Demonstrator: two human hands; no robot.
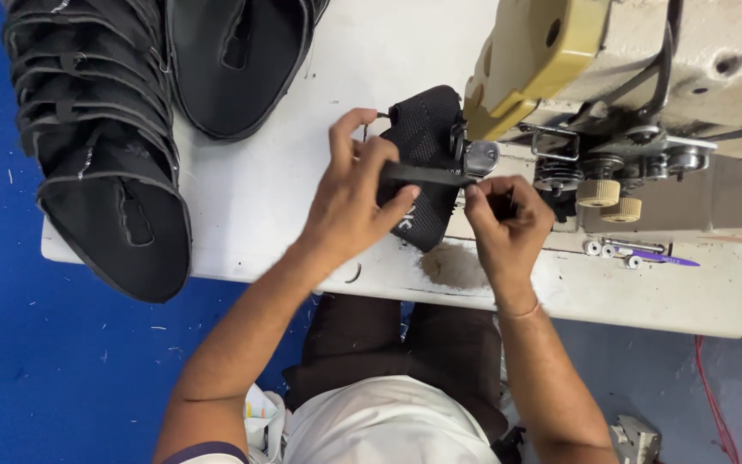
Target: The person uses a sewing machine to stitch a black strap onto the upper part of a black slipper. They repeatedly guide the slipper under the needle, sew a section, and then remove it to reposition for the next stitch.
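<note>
So you've got that black mesh fabric shoe upper piece (pixel 422 163) lying on the white counter (pixel 268 198), right up against the front of the beige industrial sewing machine (pixel 646 94). A flat black strap (pixel 427 175) runs across it toward the machine's metal presser foot (pixel 480 158). Your left hand (pixel 355 202) has its grip clenched on the strap's near end, fingers pressing the mesh down too. Your right hand (pixel 508 219) pinches the strap just below the machine's foot. Well left of the machine there's a fanned stack of black cut shoe uppers (pixel 100 146).
</note>
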